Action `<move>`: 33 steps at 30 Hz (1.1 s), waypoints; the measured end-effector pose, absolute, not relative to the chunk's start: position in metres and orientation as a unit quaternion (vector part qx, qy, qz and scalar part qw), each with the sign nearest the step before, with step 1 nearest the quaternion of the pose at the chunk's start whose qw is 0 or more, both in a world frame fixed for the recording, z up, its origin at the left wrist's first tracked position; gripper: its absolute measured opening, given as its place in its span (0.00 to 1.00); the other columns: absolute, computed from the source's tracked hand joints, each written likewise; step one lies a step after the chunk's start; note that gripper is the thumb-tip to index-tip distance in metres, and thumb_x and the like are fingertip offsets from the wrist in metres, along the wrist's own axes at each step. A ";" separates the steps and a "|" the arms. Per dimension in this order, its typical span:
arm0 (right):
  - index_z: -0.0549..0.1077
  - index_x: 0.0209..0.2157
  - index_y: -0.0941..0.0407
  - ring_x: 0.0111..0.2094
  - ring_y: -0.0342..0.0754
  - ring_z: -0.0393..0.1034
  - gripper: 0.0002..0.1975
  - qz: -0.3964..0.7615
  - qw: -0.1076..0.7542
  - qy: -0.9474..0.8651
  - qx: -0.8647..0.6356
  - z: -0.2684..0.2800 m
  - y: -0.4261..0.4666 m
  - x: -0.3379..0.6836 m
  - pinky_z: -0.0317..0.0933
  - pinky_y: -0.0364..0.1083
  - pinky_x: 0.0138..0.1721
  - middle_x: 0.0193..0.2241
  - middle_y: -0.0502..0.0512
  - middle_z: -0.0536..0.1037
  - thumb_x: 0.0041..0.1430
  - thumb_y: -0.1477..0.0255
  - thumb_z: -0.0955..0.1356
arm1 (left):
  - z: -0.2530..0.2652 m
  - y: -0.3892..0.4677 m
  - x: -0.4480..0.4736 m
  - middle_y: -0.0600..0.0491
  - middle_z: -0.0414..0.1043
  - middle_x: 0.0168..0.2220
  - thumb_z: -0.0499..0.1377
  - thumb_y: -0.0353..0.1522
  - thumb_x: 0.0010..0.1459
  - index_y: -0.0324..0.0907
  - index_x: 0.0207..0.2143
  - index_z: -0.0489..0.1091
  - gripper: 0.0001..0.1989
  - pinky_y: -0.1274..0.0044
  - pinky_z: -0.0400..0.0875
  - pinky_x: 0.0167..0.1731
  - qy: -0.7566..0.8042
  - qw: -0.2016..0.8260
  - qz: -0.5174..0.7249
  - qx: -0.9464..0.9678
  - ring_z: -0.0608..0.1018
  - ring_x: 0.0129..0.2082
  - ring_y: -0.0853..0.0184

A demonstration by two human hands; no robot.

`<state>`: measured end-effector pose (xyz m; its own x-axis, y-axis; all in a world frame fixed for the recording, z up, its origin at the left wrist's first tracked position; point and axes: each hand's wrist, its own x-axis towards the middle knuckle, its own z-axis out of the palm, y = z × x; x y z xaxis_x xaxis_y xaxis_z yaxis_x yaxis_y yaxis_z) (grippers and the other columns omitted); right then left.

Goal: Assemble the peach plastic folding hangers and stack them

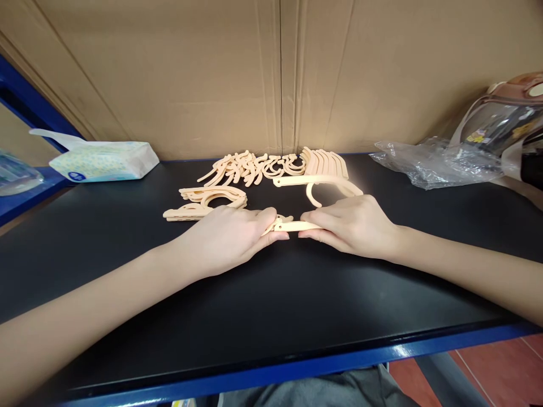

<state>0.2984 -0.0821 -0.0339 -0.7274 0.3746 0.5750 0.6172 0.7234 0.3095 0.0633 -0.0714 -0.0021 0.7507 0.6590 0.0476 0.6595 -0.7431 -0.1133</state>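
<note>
One cream hanger (299, 226), slim and smooth, with a small round hole near its joint, is held between our two hands over the black tabletop (271, 305). Our left hand (227, 237) pinches the jointed end; our right hand (356, 225) grips the straight bar. On the tissue pack (108, 161) we see a blue oval emblem (77, 176), its marking unreadable.

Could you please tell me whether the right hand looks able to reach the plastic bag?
Probably yes: nothing visible stands between the right hand and the plastic bag, though its grip may need to release the cream piece.
</note>
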 end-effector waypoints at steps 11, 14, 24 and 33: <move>0.75 0.31 0.57 0.18 0.40 0.63 0.19 -0.157 0.238 -0.916 -0.283 -0.033 -0.083 0.299 0.46 0.43 0.23 0.18 0.47 0.74 0.68 0.63 0.59 | -0.014 -0.065 0.058 0.53 0.65 0.19 0.44 0.39 0.68 0.39 0.30 0.64 0.18 0.76 0.42 0.16 -0.226 0.291 -0.054 -0.928 0.70 0.16 0.63; 0.75 0.31 0.56 0.19 0.41 0.62 0.20 -0.133 0.219 -0.920 -0.295 -0.030 -0.084 0.299 0.46 0.43 0.23 0.18 0.47 0.73 0.69 0.62 0.59 | -0.016 -0.065 0.058 0.54 0.64 0.19 0.39 0.39 0.70 0.39 0.29 0.64 0.22 0.75 0.45 0.15 -0.190 0.326 -0.086 -0.922 0.70 0.15 0.65; 0.75 0.30 0.55 0.19 0.41 0.62 0.20 -0.126 0.209 -0.925 -0.290 -0.030 -0.086 0.298 0.50 0.43 0.27 0.17 0.47 0.72 0.68 0.62 0.59 | -0.012 -0.073 0.058 0.55 0.68 0.20 0.48 0.35 0.64 0.39 0.29 0.65 0.13 0.74 0.51 0.16 -0.181 0.330 -0.099 -0.921 0.73 0.17 0.65; 0.75 0.29 0.56 0.18 0.40 0.61 0.20 -0.133 0.212 -0.923 -0.291 -0.029 -0.086 0.297 0.46 0.43 0.23 0.17 0.46 0.72 0.69 0.62 0.59 | -0.012 -0.072 0.058 0.56 0.70 0.20 0.50 0.33 0.63 0.40 0.29 0.64 0.10 0.75 0.50 0.16 -0.198 0.266 -0.103 -0.938 0.73 0.17 0.66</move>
<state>0.2972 -0.0860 -0.0290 -0.7405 0.4807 0.4697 0.5939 0.7951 0.1227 0.0584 -0.0725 -0.0122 0.9009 0.3160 0.2975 0.4252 -0.7803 -0.4587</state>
